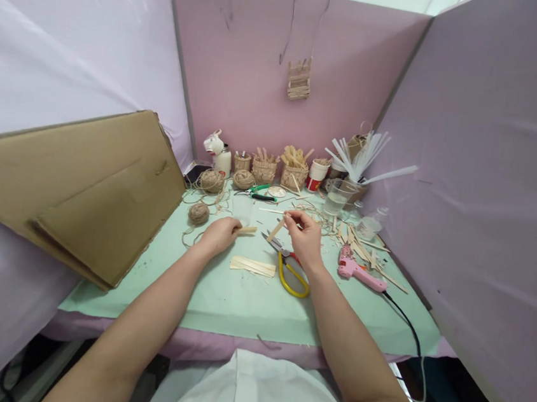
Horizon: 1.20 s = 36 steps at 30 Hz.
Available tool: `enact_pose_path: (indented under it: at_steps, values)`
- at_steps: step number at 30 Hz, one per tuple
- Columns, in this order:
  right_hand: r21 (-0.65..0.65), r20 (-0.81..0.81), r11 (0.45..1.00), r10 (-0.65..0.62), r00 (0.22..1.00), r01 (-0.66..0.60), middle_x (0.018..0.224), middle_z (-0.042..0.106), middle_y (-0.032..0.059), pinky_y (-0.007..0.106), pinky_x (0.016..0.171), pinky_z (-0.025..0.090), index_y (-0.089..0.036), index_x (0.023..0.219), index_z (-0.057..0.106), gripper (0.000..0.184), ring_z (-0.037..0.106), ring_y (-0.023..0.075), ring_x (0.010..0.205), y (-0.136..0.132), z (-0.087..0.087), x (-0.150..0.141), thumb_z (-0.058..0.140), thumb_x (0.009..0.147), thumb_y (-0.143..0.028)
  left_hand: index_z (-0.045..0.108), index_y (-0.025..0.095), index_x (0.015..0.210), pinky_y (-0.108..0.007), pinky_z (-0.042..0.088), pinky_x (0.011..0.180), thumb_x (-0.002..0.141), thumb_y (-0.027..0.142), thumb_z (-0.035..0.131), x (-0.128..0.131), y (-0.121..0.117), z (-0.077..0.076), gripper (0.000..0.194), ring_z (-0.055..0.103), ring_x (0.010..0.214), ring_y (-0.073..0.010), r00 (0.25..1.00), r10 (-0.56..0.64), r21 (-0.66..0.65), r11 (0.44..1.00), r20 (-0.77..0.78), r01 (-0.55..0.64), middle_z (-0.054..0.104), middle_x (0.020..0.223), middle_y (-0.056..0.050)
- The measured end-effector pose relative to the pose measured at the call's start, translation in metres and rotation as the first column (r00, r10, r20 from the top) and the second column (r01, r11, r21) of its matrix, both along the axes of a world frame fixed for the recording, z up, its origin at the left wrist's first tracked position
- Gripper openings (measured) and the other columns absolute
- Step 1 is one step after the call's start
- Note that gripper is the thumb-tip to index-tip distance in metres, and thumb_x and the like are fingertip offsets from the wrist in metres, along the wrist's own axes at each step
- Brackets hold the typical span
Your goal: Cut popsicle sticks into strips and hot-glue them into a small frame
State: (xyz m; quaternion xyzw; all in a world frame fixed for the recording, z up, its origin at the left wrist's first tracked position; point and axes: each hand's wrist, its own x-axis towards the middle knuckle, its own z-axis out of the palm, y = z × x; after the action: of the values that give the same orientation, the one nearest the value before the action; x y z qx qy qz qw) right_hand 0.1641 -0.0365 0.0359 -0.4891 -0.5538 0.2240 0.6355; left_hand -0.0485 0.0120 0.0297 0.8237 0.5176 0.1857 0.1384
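My left hand is closed around the ends of a few short wooden sticks, which stick out to the right. Between the thumb and fingers of my right hand is a single flat wooden stick, slanting down to the left. Beneath that hand lie scissors with yellow and red handles, their blades pointing up and left. A row of flat wooden sticks rests on the green cloth between my forearms.
A pink glue gun lies at right beside scattered stick scraps, its cord running off the edge. Twine balls and green-handled pliers lie further back. Cups of sticks line the back; cardboard leans at left.
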Motion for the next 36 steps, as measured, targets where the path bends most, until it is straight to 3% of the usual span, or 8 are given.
enact_pose_path:
  at_steps: [5, 8, 14, 18, 22, 26, 30, 36]
  values:
    - [-0.012, -0.020, 1.000, -0.005, 1.000, 0.004, 0.083, 0.068, 0.0047, 0.031, 0.063, 0.049, -0.019, 0.087, 0.066, 0.023, 0.061, 0.0190, 0.075, 0.002, -0.001, 0.002, 0.059, 0.077, -0.039, 0.067, 0.014, 0.095, -0.031, 0.047, 0.077, 0.069, 0.023, 0.055, -0.004, 0.006, 0.006, 0.030, 0.062, 0.083, -0.0188, 0.847, -0.041, -0.206, 0.963, 0.530, 0.175, 0.069, 0.091, -0.006]
    - [-0.017, -0.037, 1.000, 0.002, 0.999, -0.003, 0.081, 0.067, 0.0046, 0.030, 0.062, 0.048, -0.019, 0.087, 0.066, 0.022, 0.061, 0.0185, 0.074, 0.002, -0.001, 0.002, 0.060, 0.076, -0.037, 0.067, 0.013, 0.095, -0.032, 0.048, 0.079, 0.067, 0.026, 0.060, -0.004, 0.006, 0.010, 0.032, 0.062, 0.085, -0.0187, 0.731, -0.043, -0.275, 0.910, 0.682, 0.311, 0.069, 0.094, -0.008]
    - [-0.017, -0.034, 1.000, 0.002, 0.999, -0.003, 0.080, 0.067, 0.0045, 0.029, 0.059, 0.048, -0.019, 0.085, 0.066, 0.021, 0.060, 0.0180, 0.071, 0.001, 0.001, 0.001, 0.060, 0.075, -0.037, 0.067, 0.013, 0.097, -0.033, 0.048, 0.080, 0.070, 0.026, 0.057, -0.001, 0.003, 0.011, 0.032, 0.062, 0.087, -0.0199, 0.770, -0.072, -0.232, 0.932, 0.634, 0.279, 0.069, 0.096, -0.008]
    - [-0.010, -0.025, 1.000, 0.010, 1.000, -0.010, 0.077, 0.066, 0.0041, 0.028, 0.055, 0.046, -0.019, 0.083, 0.066, 0.020, 0.058, 0.0167, 0.067, -0.001, 0.002, 0.000, 0.061, 0.075, -0.037, 0.069, 0.016, 0.095, -0.033, 0.046, 0.083, 0.073, 0.018, 0.048, -0.003, 0.003, 0.003, 0.030, 0.061, 0.090, -0.0216, 0.948, -0.130, -0.009, 0.990, 0.291, 0.139, 0.069, 0.097, -0.008]
    - [-0.045, -0.046, 0.996, 0.078, 0.996, -0.080, 0.074, 0.065, 0.0027, 0.026, 0.051, 0.043, -0.019, 0.084, 0.066, 0.021, 0.054, 0.0144, 0.061, -0.001, 0.002, -0.001, 0.060, 0.075, -0.037, 0.069, 0.017, 0.094, -0.034, 0.044, 0.087, 0.075, 0.015, 0.046, -0.004, -0.001, -0.003, 0.030, 0.060, 0.094, -0.0240, 0.990, -0.140, 0.078, 0.987, 0.003, 0.140, 0.068, 0.098, -0.011]
    - [-0.068, -0.027, 0.985, 0.154, 0.988, -0.156, 0.080, 0.066, 0.0030, 0.024, 0.050, 0.043, -0.019, 0.084, 0.067, 0.019, 0.055, 0.0139, 0.063, -0.001, -0.001, -0.003, 0.061, 0.075, -0.035, 0.066, 0.015, 0.105, -0.034, 0.040, 0.095, 0.080, 0.024, 0.049, 0.010, -0.015, 0.002, 0.031, 0.057, 0.105, -0.0230, 0.964, -0.163, 0.138, 0.981, 0.211, 0.136, 0.065, 0.109, -0.011]
    - [-0.077, 0.078, 0.955, 0.292, 0.953, -0.286, 0.083, 0.067, 0.0020, 0.026, 0.062, 0.046, -0.021, 0.082, 0.067, 0.014, 0.059, 0.0148, 0.072, -0.002, -0.004, -0.006, 0.061, 0.076, -0.031, 0.066, 0.015, 0.105, -0.030, 0.044, 0.090, 0.082, 0.033, 0.050, 0.031, -0.026, 0.003, 0.032, 0.060, 0.101, -0.0197, 0.802, -0.225, -0.075, 0.946, 0.553, 0.316, 0.068, 0.108, -0.007]
    - [-0.131, 0.103, 0.903, 0.423, 0.900, -0.409, 0.071, 0.065, 0.0003, 0.028, 0.062, 0.048, -0.021, 0.084, 0.067, 0.013, 0.060, 0.0147, 0.063, -0.006, -0.002, -0.009, 0.060, 0.078, -0.031, 0.069, 0.013, 0.092, -0.031, 0.044, 0.089, 0.077, 0.031, 0.055, 0.037, -0.020, -0.009, 0.027, 0.062, 0.094, -0.0204, 0.703, -0.212, -0.212, 0.860, 0.679, 0.463, 0.071, 0.096, -0.006]
